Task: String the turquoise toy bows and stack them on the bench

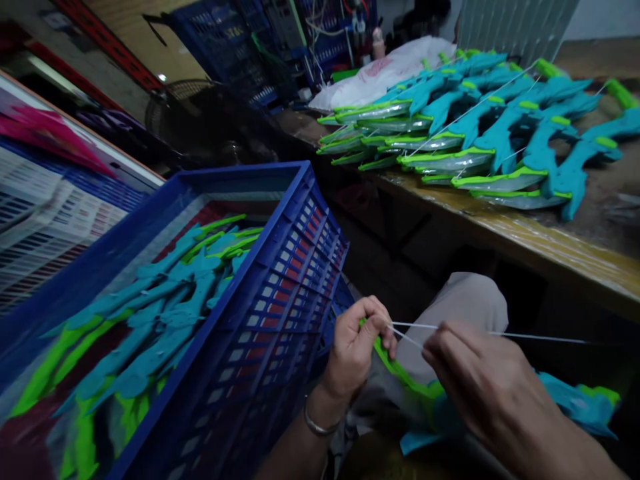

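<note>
A teal and lime-green plastic toy bow lies across my lap, its middle partly hidden behind my right hand. My left hand, with a metal bangle at the wrist, is closed around the bow's green tip. From its fingers a white string runs to the right, passing my right hand. My right hand is closed in a pinch on the string, slightly blurred. More toy bows lie heaped in a blue plastic crate to the left of my hands.
Strung toy bows are stacked in rows on a workbench ahead and right. A white sack lies behind them. My knee is under the bench edge. Blue crates and a dark fan-like object stand farther back.
</note>
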### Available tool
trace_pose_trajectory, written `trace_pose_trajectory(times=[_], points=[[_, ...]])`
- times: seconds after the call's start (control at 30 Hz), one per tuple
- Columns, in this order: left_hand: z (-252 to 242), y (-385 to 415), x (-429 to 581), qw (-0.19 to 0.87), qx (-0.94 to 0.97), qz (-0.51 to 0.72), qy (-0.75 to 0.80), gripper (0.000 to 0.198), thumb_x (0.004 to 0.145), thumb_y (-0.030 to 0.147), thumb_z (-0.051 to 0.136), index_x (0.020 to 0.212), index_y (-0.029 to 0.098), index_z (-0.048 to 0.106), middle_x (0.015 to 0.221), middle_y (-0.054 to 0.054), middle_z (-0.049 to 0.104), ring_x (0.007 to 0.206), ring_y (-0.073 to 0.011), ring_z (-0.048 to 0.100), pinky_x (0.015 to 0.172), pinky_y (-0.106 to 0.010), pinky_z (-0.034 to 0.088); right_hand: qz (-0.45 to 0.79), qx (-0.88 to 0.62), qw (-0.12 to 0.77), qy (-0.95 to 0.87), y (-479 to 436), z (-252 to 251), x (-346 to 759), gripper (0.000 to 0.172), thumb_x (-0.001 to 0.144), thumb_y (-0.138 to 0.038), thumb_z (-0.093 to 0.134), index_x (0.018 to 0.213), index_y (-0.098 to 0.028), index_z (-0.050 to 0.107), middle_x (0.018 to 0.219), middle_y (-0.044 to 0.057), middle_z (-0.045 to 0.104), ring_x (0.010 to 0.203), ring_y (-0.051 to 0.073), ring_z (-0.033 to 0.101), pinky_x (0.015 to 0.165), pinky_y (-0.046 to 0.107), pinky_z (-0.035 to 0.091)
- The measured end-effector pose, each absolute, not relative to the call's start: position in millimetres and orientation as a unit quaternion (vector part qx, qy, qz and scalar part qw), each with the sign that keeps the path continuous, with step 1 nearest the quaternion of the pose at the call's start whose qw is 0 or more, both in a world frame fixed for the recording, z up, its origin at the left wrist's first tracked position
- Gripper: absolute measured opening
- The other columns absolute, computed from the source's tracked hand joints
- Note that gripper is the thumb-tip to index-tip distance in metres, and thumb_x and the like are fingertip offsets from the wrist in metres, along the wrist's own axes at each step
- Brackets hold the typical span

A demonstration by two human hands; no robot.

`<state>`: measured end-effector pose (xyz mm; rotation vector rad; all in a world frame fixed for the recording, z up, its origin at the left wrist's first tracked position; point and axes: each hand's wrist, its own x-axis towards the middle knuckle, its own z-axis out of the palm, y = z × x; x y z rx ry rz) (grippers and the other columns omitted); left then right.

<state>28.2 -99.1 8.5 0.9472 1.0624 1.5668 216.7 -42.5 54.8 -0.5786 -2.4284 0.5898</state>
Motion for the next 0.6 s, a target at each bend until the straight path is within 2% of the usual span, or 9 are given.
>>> trace_pose_trajectory(times=[0.07,0.17,0.27,0.37,0.43,0.5,0.53,0.6], points=[[10.2,-95.3,37.0,0.513,0.421,0.637,0.392,0.028,0.102,0.033,0.060,0.079,0.016,0.058,0.072,0.001,0.052,0.053,-0.0102,0.057,0.050,-0.023,0.047,0.210,-0.213,0.279,-0.913,-56.2,58.3,228.5,0.026,0.104,-0.009,0.039,0.081,-0.019,0.049,0.073,0.001,0.051,0.058,0.012,0.047,0.050,0.026,0.032],[17.7,-82.1,48.2,0.558,0.404,0.657,0.306,0.029,0.100,0.036,0.064,0.079,0.017,0.060,0.071,0.001,0.049,0.051,-0.0081,0.050,0.044,-0.019,0.043,0.212,-0.224,0.318,-0.897,-69.8,57.1,227.7,0.024,0.103,-0.007,0.041,0.086,-0.019,0.053,0.074,0.002,0.053,0.061,0.012,0.053,0.050,0.022,0.038],[34.7,-59.6,38.2,0.559,0.355,0.702,0.262,0.032,0.093,0.038,0.074,0.073,0.017,0.058,0.065,0.003,0.044,0.046,-0.0068,0.040,0.036,-0.015,0.035,0.213,-0.247,0.353,-0.877,-75.0,54.3,221.2,0.018,0.108,-0.015,0.041,0.113,-0.014,0.059,0.092,0.009,0.064,0.078,0.016,0.064,0.065,0.023,0.052],[51.8,-33.8,3.2,0.564,0.298,0.719,0.277,0.035,0.082,0.027,0.084,0.066,0.016,0.055,0.061,0.006,0.040,0.042,-0.0056,0.036,0.032,-0.014,0.033,0.144,-0.278,0.311,-0.898,-79.1,49.0,226.5,0.044,0.112,-0.040,0.038,0.138,-0.007,0.050,0.120,0.018,0.066,0.109,0.024,0.066,0.086,0.033,0.059],[54.6,-18.4,-22.7,0.575,0.196,0.722,0.331,0.029,0.095,0.018,0.069,0.070,0.015,0.055,0.061,0.006,0.039,0.041,-0.0041,0.035,0.033,-0.012,0.031,0.094,-0.277,0.260,-0.920,-81.9,41.2,235.4,0.062,0.109,-0.055,0.039,0.144,-0.003,0.046,0.133,0.023,0.062,0.123,0.030,0.061,0.097,0.041,0.058],[47.6,-7.0,-40.7,0.599,0.115,0.694,0.382,0.034,0.106,0.015,0.044,0.074,0.014,0.054,0.062,0.006,0.039,0.040,-0.0027,0.034,0.034,-0.009,0.029,0.058,-0.272,0.206,-0.938,-82.9,29.5,244.1,0.073,0.103,-0.060,0.052,0.147,-0.002,0.043,0.145,0.026,0.055,0.130,0.036,0.056,0.101,0.049,0.056],[40.8,-3.1,-45.2,0.610,0.091,0.677,0.401,0.038,0.109,0.014,0.035,0.075,0.014,0.053,0.062,0.005,0.039,0.040,-0.0025,0.034,0.035,-0.009,0.029,0.042,-0.279,0.181,-0.942,-82.4,22.7,247.6,0.074,0.099,-0.055,0.061,0.148,-0.003,0.043,0.147,0.027,0.052,0.127,0.038,0.057,0.099,0.051,0.056],[22.7,1.7,-45.9,0.627,0.070,0.645,0.432,0.042,0.109,0.013,0.027,0.076,0.014,0.052,0.063,0.004,0.040,0.041,-0.0027,0.034,0.036,-0.008,0.029,0.039,-0.303,0.123,-0.944,-78.7,9.6,253.1,0.067,0.091,-0.031,0.070,0.148,-0.007,0.045,0.139,0.026,0.058,0.111,0.035,0.064,0.087,0.047,0.058]])
